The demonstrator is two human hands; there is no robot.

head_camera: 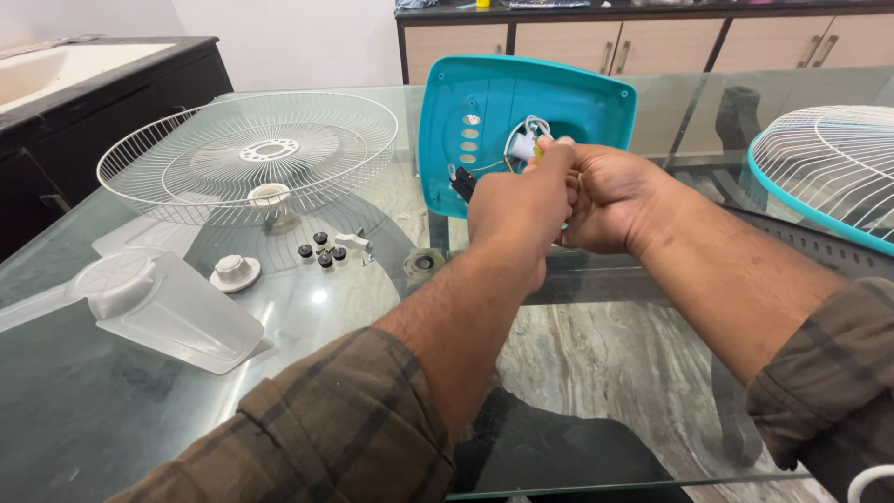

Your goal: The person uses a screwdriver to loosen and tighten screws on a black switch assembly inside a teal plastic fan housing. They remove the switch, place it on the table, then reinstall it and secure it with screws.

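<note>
Centrally, both hands (559,200) – fingers pinching white wiring (526,144), teal housing (521,102)

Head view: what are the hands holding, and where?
Both the left hand and right hand pinch the wires coming out of the teal fan base; exact grip hidden.

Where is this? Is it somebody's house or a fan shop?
Probably a room in a home: a glass dining table over a marble-look floor, wooden cabinets along the wall, and a sink counter on the left. Fan parts are spread out.
</note>
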